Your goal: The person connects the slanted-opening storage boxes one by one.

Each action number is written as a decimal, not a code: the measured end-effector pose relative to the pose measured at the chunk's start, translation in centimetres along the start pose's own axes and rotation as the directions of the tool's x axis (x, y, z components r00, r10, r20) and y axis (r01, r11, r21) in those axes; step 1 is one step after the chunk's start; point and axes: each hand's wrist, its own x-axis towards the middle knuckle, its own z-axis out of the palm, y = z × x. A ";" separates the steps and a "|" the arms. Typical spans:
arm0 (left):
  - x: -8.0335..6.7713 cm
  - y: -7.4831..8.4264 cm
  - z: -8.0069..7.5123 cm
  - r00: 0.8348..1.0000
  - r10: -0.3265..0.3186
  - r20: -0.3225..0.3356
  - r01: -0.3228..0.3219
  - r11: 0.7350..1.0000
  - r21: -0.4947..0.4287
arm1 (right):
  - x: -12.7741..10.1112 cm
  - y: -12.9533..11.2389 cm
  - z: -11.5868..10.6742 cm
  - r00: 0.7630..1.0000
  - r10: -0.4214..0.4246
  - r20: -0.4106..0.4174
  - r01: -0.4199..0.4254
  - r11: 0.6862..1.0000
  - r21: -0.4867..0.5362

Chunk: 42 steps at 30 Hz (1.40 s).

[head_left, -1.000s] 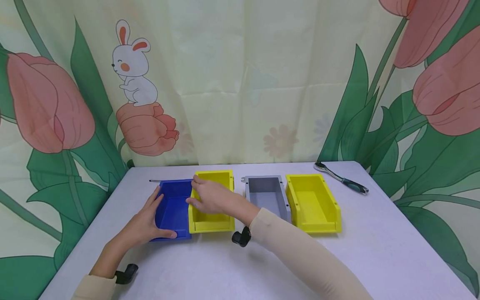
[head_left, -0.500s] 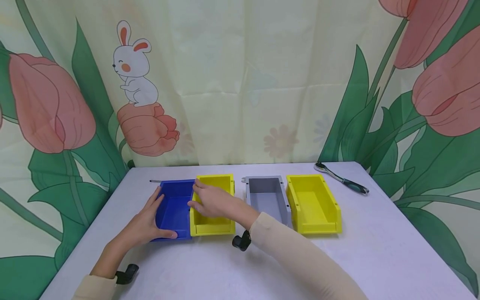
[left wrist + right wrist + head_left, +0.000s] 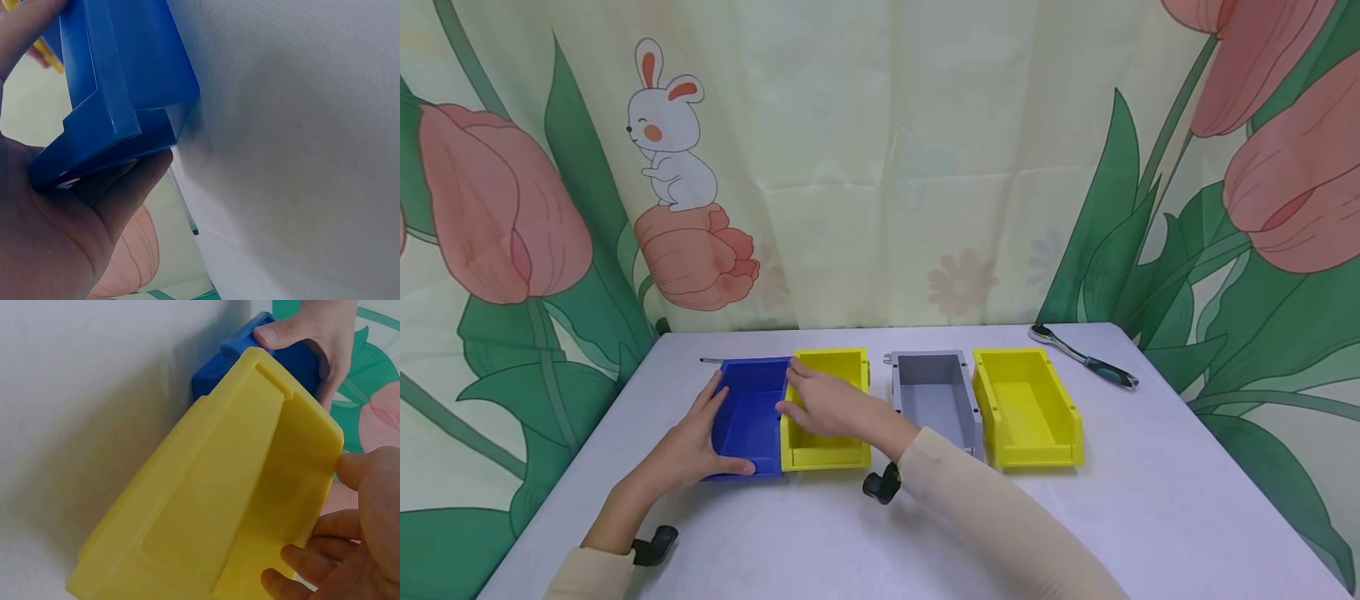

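Observation:
My left hand [image 3: 679, 451] grips a blue plastic storage bin [image 3: 751, 417] from its left side, thumb on the front edge and fingers along the side wall. Against that bin's right side stands a yellow storage bin [image 3: 827, 457]. My right hand [image 3: 831, 402] reaches over the yellow bin from the right and holds its left wall, fingers at the rim. In the right wrist view, my right thumb and fingers lie at the edge of the yellow bin [image 3: 206, 481], with the blue bin [image 3: 228, 365] beyond it.
Right of the hands stand a grey bin [image 3: 934, 400] and a second yellow bin [image 3: 1028, 408], side by side. A ratchet wrench [image 3: 1084, 357] lies at the table's back right. A thin metal piece [image 3: 711, 361] shows behind the blue bin; a small pronged metal end [image 3: 887, 358] shows beside the grey bin.
The left yellow bin, with my right hand on it, has come down slightly toward the front, level beside the blue bin. Over the last half second little moved; my left hand stayed put.

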 end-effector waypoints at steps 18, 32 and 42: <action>0.3 0.2 -0.2 1.000 0.006 0.004 -0.006 1.000 0.007 | 0.1 0.5 1.3 1.000 -0.009 -0.003 0.009 0.999 -0.034; 0.1 0.1 -0.1 1.000 -0.002 0.006 0.002 1.000 0.014 | -0.2 1.0 1.4 1.000 -0.019 -0.004 0.019 0.999 0.037; -0.1 0.3 0.0 1.000 -0.028 0.002 0.028 1.000 0.012 | -2.0 2.8 -2.7 0.996 -0.044 -0.074 0.051 0.995 0.091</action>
